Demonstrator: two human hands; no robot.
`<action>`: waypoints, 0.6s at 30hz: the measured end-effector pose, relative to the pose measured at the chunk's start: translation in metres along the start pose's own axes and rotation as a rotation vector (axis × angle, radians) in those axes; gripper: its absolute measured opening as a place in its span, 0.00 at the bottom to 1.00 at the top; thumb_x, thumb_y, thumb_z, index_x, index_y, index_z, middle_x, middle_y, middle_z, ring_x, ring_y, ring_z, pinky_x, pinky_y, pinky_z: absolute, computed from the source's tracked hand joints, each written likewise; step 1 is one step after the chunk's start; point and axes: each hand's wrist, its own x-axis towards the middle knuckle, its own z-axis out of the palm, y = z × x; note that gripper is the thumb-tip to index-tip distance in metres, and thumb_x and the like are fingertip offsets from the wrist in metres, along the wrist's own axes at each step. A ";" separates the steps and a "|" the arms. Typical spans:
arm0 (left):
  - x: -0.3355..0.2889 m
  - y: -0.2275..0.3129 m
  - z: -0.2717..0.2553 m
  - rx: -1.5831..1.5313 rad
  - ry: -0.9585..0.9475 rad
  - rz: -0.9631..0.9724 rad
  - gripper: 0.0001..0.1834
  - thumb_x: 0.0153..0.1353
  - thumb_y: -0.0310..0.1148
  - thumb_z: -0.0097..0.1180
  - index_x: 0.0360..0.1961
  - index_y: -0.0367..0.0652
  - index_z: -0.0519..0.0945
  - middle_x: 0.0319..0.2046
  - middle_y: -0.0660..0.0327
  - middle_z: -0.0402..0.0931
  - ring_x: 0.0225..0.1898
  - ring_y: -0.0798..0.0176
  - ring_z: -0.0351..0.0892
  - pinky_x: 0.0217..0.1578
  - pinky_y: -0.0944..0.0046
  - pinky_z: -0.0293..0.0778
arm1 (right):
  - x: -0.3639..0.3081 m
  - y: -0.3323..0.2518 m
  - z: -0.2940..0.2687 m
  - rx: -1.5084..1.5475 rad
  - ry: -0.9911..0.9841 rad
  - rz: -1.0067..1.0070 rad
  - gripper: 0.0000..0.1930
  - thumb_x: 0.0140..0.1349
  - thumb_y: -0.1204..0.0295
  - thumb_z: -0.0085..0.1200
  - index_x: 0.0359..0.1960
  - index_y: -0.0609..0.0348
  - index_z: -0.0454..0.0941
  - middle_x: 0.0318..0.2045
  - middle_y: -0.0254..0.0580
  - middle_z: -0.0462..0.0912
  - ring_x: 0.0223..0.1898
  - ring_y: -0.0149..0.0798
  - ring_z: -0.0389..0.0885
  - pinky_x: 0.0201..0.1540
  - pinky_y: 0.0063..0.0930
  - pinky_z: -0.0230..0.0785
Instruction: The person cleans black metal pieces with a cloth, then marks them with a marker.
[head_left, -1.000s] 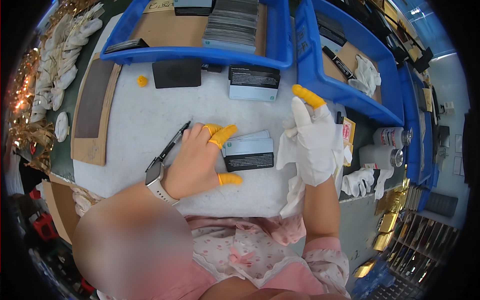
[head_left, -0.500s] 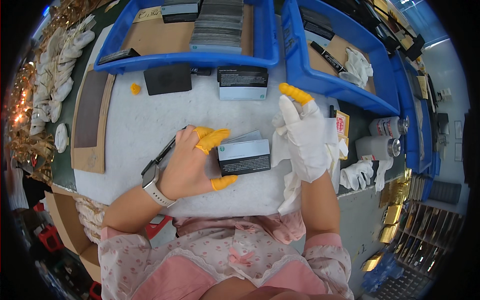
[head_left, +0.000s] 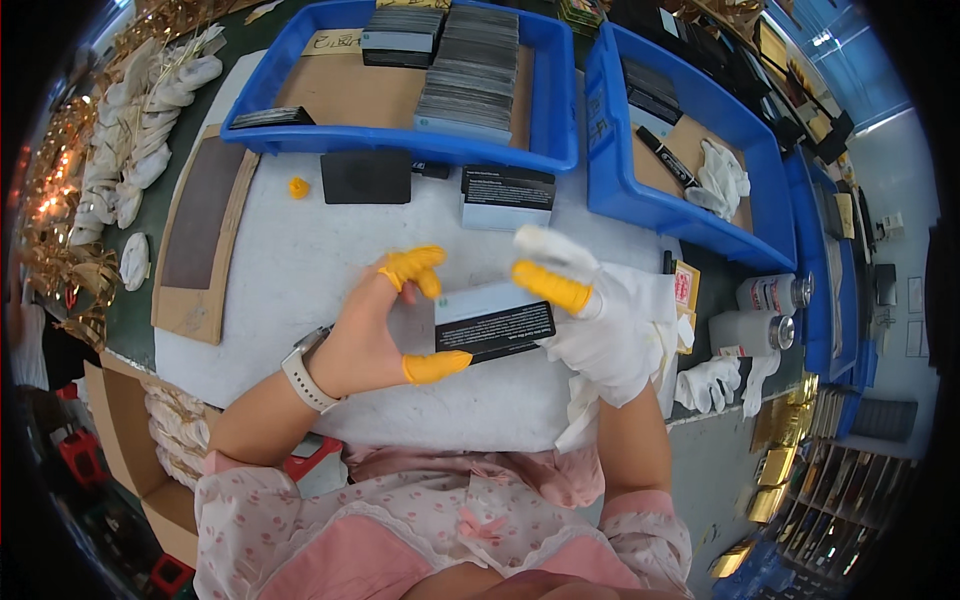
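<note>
A black and pale blue card (head_left: 495, 333) lies tilted in front of me on the white work surface, between my hands; I cannot tell if more cards are under it. My left hand (head_left: 365, 325) wears yellow finger cots and curves around the card's left end. Its thumb touches the lower left edge, while the fingers are spread apart above. My right hand (head_left: 605, 320), in a white glove with a yellow cot, reaches over the card's right end. Its fingers stretch out, one of them blurred. Similar cards (head_left: 508, 198) stand farther back, against a blue tray.
The large blue tray (head_left: 400, 150) at the back holds rows of cards. A second blue tray (head_left: 680, 205) has a black marker (head_left: 667, 157) and a glove. A black block (head_left: 366, 178), a brown board (head_left: 203, 230), metal-capped bottles (head_left: 750, 332) and white gloves (head_left: 712, 383) lie around.
My right hand has come down and left onto the card's right end. The left thumb has moved up against the card, which now tilts. The view has shifted slightly.
</note>
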 end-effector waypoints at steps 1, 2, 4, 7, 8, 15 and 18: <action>-0.003 -0.006 0.000 -0.138 -0.061 -0.079 0.45 0.35 0.46 0.73 0.55 0.43 0.66 0.38 0.61 0.69 0.38 0.60 0.65 0.44 0.61 0.59 | 0.000 -0.003 0.000 0.006 -0.005 -0.007 0.23 0.55 0.79 0.51 0.55 0.54 0.70 0.36 0.41 0.79 0.30 0.30 0.76 0.35 0.22 0.69; -0.004 -0.008 -0.001 -0.278 -0.122 -0.159 0.47 0.35 0.48 0.73 0.56 0.42 0.65 0.39 0.60 0.69 0.38 0.60 0.65 0.45 0.60 0.59 | -0.002 -0.010 0.000 0.071 -0.091 0.426 0.24 0.55 0.75 0.54 0.56 0.56 0.69 0.31 0.39 0.79 0.26 0.29 0.76 0.30 0.21 0.69; -0.001 0.002 -0.004 -0.103 -0.059 -0.063 0.48 0.34 0.50 0.73 0.57 0.41 0.65 0.40 0.60 0.69 0.39 0.59 0.65 0.46 0.59 0.58 | 0.003 -0.020 -0.003 0.129 -0.181 0.856 0.25 0.55 0.71 0.57 0.57 0.57 0.68 0.25 0.37 0.79 0.22 0.27 0.76 0.26 0.20 0.69; 0.005 0.010 -0.005 0.205 0.014 0.076 0.49 0.32 0.53 0.73 0.56 0.40 0.67 0.43 0.58 0.68 0.42 0.57 0.64 0.47 0.57 0.56 | 0.011 -0.029 0.001 0.489 0.081 0.986 0.29 0.55 0.65 0.60 0.58 0.61 0.65 0.17 0.31 0.75 0.14 0.23 0.71 0.16 0.17 0.63; 0.006 0.010 -0.005 0.342 0.024 0.114 0.49 0.31 0.54 0.73 0.54 0.40 0.69 0.43 0.57 0.68 0.43 0.56 0.64 0.48 0.56 0.56 | 0.011 -0.029 0.004 0.460 0.144 0.992 0.29 0.56 0.65 0.58 0.58 0.62 0.64 0.17 0.30 0.75 0.12 0.21 0.68 0.12 0.15 0.59; 0.007 0.005 -0.001 0.392 0.042 0.141 0.41 0.31 0.51 0.73 0.47 0.41 0.74 0.42 0.58 0.69 0.44 0.56 0.65 0.46 0.57 0.57 | 0.009 -0.029 0.011 0.417 0.236 0.984 0.26 0.60 0.65 0.55 0.58 0.62 0.65 0.18 0.27 0.73 0.15 0.17 0.65 0.15 0.13 0.57; 0.006 0.003 -0.002 0.355 0.059 0.157 0.37 0.33 0.49 0.72 0.45 0.42 0.75 0.41 0.60 0.69 0.43 0.57 0.66 0.45 0.59 0.57 | 0.004 -0.024 0.014 0.418 0.263 0.909 0.24 0.62 0.65 0.51 0.57 0.63 0.66 0.20 0.25 0.73 0.16 0.16 0.63 0.17 0.13 0.56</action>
